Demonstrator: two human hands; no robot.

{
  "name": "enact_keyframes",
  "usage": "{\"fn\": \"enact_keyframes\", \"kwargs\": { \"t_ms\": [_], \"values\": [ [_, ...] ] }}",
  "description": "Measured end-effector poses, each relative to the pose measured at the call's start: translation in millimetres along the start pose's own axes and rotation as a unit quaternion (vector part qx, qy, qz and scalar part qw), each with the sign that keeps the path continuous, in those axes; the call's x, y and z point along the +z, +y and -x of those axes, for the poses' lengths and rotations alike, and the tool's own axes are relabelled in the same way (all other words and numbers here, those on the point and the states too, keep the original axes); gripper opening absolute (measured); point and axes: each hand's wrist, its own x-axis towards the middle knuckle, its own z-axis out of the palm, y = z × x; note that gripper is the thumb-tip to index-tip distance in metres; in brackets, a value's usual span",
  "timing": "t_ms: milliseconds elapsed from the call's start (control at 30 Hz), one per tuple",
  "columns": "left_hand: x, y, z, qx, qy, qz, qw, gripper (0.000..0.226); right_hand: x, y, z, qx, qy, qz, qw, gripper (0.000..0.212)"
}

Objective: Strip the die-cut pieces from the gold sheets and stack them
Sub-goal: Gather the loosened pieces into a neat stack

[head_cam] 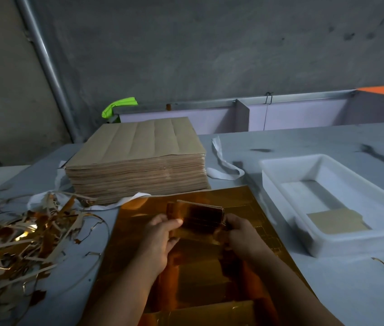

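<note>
Far L of the grip: scrap pile (19,234) of gold and brown strips, spread on the grey table (350,292), well apart from both hands. Up and L of the grip, beyond it: tall stack of sheets (136,161), brown backs up, w/ a white strap (225,163) trailing round its base. Under the grip: gold sheet (198,274) flat on the table, shiny side up, both forearms crossing over it.

Left hand (160,241) clasps the L end of the bundle of die-cut pieces (200,217), thumb over the top face, fingers curled beneath. The bundle sits btwn the two hands, over the far half of the gold sheet, gold face toward the camera and a bit tilted. Can't tell if it touches the sheet, and the piece count is unclear. Right hand (242,234) grasps the bundle's R end, fingers wrapped on its edge.

R of the grip, near but not touching: white tray (355,243), w/ one brown-backed piece (336,222) lying flat at its near end. A small gold sliver (382,264) lies on the table in front of the tray.
</note>
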Motion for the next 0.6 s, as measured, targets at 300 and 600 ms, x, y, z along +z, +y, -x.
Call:
{"fn": "enact_keyframes", "kwargs": {
  "t_ms": [300, 600],
  "values": [
    [32.4, -10.4, 16.0, -0.113, -0.071, 0.168, 0.977, 0.046, 31.1, -6.7, 4.6, 0.030, -0.045, -0.234, 0.971, 0.020],
    [28.3, -1.7, 16.9, -0.130, -0.009, 0.194, 0.972, 0.054, 18.5, -6.9, 8.3, -0.041, -0.030, -0.216, 0.975, 0.021]
  ]
}}
